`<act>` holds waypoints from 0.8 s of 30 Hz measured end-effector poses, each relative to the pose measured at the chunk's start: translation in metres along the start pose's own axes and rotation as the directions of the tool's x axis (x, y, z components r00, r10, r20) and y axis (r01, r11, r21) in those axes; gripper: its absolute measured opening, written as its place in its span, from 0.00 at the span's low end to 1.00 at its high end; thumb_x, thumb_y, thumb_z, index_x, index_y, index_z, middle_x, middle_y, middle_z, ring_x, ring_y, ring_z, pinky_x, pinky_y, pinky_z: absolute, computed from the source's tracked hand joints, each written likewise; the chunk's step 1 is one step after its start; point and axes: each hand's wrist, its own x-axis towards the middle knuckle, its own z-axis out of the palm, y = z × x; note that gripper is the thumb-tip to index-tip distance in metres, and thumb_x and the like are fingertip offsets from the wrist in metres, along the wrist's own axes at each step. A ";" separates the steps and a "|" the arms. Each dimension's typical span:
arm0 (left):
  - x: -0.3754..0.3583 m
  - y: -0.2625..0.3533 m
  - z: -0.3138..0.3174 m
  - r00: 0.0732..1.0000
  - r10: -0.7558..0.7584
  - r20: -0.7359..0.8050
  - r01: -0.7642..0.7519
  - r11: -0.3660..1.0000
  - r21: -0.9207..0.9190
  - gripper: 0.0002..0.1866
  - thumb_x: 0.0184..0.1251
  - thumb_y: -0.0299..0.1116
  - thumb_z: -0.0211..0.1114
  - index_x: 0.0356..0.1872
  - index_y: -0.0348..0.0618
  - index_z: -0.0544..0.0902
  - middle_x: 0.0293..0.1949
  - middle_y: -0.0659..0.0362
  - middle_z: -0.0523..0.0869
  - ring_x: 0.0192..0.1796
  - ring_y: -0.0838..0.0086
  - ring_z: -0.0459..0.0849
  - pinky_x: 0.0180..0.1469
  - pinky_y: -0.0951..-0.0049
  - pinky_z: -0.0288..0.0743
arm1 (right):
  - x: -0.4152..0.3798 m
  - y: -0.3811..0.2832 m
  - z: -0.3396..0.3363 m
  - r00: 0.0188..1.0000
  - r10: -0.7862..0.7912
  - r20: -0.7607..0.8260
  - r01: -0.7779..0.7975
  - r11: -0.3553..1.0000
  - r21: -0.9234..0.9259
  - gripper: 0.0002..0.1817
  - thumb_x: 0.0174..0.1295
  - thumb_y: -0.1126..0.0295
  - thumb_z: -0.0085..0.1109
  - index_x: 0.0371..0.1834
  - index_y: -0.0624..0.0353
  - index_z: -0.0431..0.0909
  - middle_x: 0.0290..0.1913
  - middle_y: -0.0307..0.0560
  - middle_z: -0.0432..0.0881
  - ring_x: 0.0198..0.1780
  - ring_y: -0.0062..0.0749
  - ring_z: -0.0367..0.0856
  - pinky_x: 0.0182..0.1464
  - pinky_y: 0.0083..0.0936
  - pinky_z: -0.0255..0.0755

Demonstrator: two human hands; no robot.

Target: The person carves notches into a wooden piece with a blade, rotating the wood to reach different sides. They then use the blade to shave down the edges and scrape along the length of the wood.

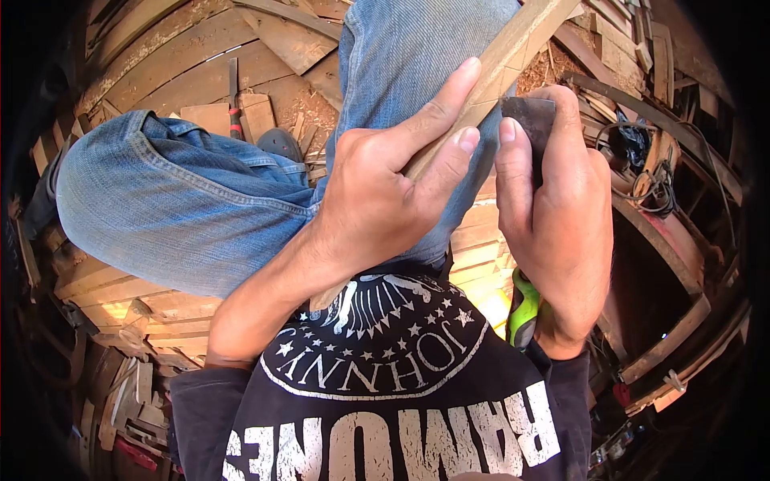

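My left hand [381, 188] is closed around a long wooden strip [517, 56], which slants from the front of my shirt up to the top right. Several thin dark lines cross the strip's face beyond my fingertips. In my right hand [561, 208] a flat dark metal blade [533, 119] is pinched between thumb and forefinger. Its squared end is close to the strip's right side; contact I cannot make out. A green and black handle [525, 309] shows under my right wrist and looks like part of the same tool. My palm hides the middle of it.
My jeans-covered legs [192, 200] are under and beside the work. A tool with a red and black handle [235, 120] lies on the boards at upper left. Wood offcuts [293, 36] and shavings litter the floor. Cables [654, 180] and a curved board [658, 112] are at right.
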 end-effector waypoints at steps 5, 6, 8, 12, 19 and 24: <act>-0.001 0.000 0.000 1.000 0.000 0.002 0.000 1.000 0.013 0.26 0.74 0.26 0.63 0.72 0.40 0.73 0.52 0.49 0.90 0.50 0.82 0.85 0.53 0.78 0.78 | 0.001 0.002 0.002 0.999 -0.022 -0.048 0.024 0.998 0.058 0.09 0.71 0.77 0.55 0.50 0.69 0.70 0.26 0.55 0.81 0.24 0.42 0.84 0.28 0.31 0.73; -0.001 0.001 -0.001 1.000 -0.003 0.006 0.003 1.000 0.013 0.26 0.74 0.26 0.63 0.72 0.40 0.73 0.52 0.49 0.90 0.50 0.81 0.85 0.53 0.78 0.78 | 0.000 0.002 0.001 0.999 -0.019 -0.048 0.022 0.998 0.058 0.09 0.71 0.77 0.55 0.50 0.69 0.70 0.26 0.55 0.81 0.24 0.42 0.84 0.28 0.31 0.73; -0.001 0.001 0.000 1.000 -0.005 0.009 0.004 1.000 0.014 0.26 0.74 0.25 0.63 0.72 0.40 0.73 0.52 0.50 0.90 0.50 0.81 0.85 0.54 0.78 0.78 | 0.001 0.001 0.001 1.000 0.000 -0.030 0.001 0.999 0.038 0.09 0.71 0.77 0.55 0.50 0.69 0.70 0.26 0.54 0.81 0.24 0.42 0.84 0.28 0.30 0.73; -0.001 0.001 0.000 1.000 -0.006 0.004 0.006 1.000 -0.008 0.26 0.73 0.25 0.63 0.72 0.40 0.73 0.51 0.50 0.90 0.50 0.81 0.85 0.54 0.79 0.78 | 0.001 0.003 0.002 0.999 -0.019 -0.038 0.019 1.000 0.014 0.10 0.71 0.77 0.55 0.51 0.69 0.70 0.25 0.54 0.81 0.24 0.43 0.84 0.27 0.31 0.73; -0.001 0.000 0.002 1.000 -0.002 0.007 0.002 1.000 -0.001 0.26 0.73 0.24 0.62 0.72 0.39 0.72 0.52 0.50 0.90 0.51 0.80 0.85 0.55 0.78 0.78 | 0.002 0.004 0.002 0.997 -0.052 -0.057 0.054 0.998 0.029 0.09 0.71 0.77 0.55 0.50 0.68 0.70 0.25 0.53 0.81 0.24 0.43 0.84 0.28 0.31 0.73; -0.001 0.000 0.002 1.000 -0.002 0.012 0.003 1.000 -0.018 0.26 0.74 0.23 0.62 0.72 0.38 0.72 0.53 0.50 0.89 0.52 0.80 0.85 0.56 0.78 0.77 | 0.001 0.003 0.003 0.999 -0.009 -0.050 0.011 1.000 0.028 0.08 0.71 0.77 0.56 0.49 0.68 0.70 0.24 0.53 0.80 0.23 0.43 0.84 0.27 0.31 0.72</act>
